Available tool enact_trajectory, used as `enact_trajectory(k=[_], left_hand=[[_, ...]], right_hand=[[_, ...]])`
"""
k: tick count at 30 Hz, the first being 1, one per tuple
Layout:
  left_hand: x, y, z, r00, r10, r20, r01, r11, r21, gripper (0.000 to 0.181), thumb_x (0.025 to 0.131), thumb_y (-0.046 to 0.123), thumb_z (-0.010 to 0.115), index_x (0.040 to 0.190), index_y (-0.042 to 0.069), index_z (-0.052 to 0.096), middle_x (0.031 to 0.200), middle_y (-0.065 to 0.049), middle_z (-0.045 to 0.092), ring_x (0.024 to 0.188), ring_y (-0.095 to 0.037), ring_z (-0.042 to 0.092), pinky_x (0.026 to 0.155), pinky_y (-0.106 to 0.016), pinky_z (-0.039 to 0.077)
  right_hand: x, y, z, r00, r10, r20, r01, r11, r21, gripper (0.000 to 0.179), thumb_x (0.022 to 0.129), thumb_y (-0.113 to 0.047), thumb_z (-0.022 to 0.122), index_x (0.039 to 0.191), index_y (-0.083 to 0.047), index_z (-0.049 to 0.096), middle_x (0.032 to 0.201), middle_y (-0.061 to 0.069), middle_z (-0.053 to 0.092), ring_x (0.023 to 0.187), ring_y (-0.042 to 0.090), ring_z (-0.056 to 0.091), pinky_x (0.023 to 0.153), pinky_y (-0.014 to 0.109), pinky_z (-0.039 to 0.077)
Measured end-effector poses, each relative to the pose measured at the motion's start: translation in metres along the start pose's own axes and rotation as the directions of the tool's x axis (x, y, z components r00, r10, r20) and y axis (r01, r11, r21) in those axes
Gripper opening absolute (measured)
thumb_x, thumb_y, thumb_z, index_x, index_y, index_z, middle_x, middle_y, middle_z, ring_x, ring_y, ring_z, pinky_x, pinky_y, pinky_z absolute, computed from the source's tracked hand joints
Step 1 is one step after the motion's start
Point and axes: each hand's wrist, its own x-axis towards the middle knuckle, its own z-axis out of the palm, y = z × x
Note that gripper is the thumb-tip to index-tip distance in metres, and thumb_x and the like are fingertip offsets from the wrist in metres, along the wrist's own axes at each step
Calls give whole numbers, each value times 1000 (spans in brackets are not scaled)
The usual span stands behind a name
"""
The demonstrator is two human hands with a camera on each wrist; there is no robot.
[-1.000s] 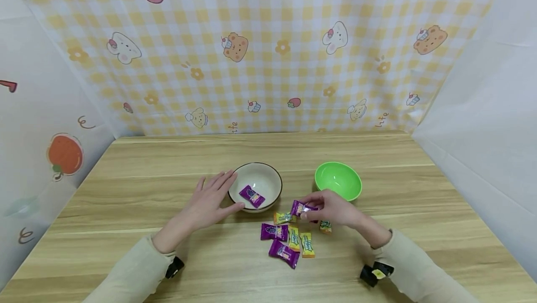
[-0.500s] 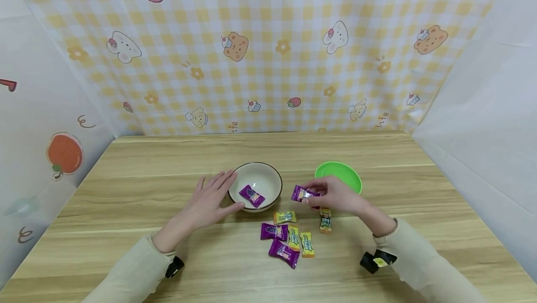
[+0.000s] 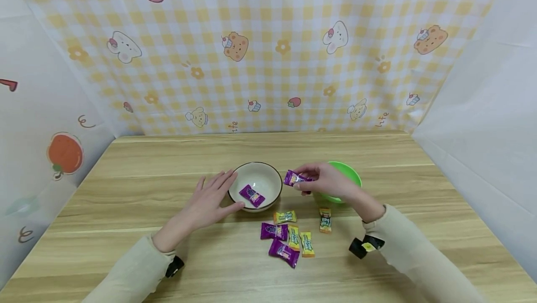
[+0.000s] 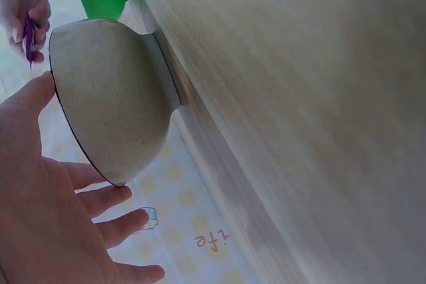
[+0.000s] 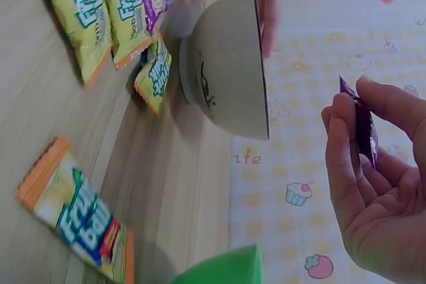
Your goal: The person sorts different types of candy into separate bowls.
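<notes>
My left hand (image 3: pixel 205 205) rests its straight fingers and thumb against the rim of a cream bowl (image 3: pixel 268 179) with a dark edge. Inside that bowl lies one purple candy packet (image 3: pixel 252 196). Between thumb and fingers, my right hand (image 3: pixel 329 182) pinches another purple candy packet (image 3: pixel 293 178), held in the air just right of the bowl. The right wrist view shows this packet (image 5: pixel 365 128) edge-on, apart from the bowl (image 5: pixel 229 64). Behind my right hand stands a green bowl (image 3: pixel 350 172), its inside mostly hidden by the hand.
In front of the cream bowl lie several candies: yellow packets (image 3: pixel 307 244) and purple packets (image 3: pixel 284 252), some touching. One more yellow packet (image 3: pixel 325 220) lies apart, in front of the green bowl. A checked cloth (image 3: pixel 260 60) hangs behind the wooden table (image 3: pixel 168 163).
My right hand has lifted the purple candy packet from beside the yellow ones and moved it up and left toward the cream bowl. The left hand has stayed in place.
</notes>
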Motion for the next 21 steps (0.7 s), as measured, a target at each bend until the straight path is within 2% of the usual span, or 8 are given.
enact_trajectory(k=[5,8,12,16,21], left_hand=[[0,0,-1,1000,-2,5,2,1000,-1,83,80,65,40,139,7,27,141,-11,26,127,-30,21,97,-58,7],[1,0,-1,1000,0,4,0,1000,-2,83,80,64,41,139,7,27,141,-11,26,127,-31,21,97,-58,7],[1,0,-1,1000,6,-3,-6,1000,5,82,80,64,41,138,7,28,141,-11,26,127,-31,21,96,-58,9],[1,0,-1,1000,11,-6,-11,1000,11,82,80,64,41,138,7,28,141,-11,27,127,-31,22,96,-58,10],[1,-1,0,1000,11,-5,-11,1000,10,82,80,64,40,139,8,28,141,-11,27,127,-31,23,96,-59,10]], right_hand=[[10,-4,7,1000,-6,-3,6,999,50,41,81,-20,65,114,2,54,86,15,61,71,23,61,66,36,49],[17,-4,13,999,-37,-6,37,998,52,39,81,-18,65,113,3,55,85,14,61,71,24,61,63,31,50],[27,-4,23,998,-59,-30,60,998,32,41,80,-20,66,113,2,56,82,8,61,69,23,61,64,37,50],[37,-4,32,997,-45,-61,45,999,4,42,78,-24,68,112,-1,57,81,6,61,68,20,61,66,43,49],[49,-5,40,994,-39,-99,37,999,-19,40,78,-23,68,111,-3,58,78,4,62,65,18,61,64,39,50]])
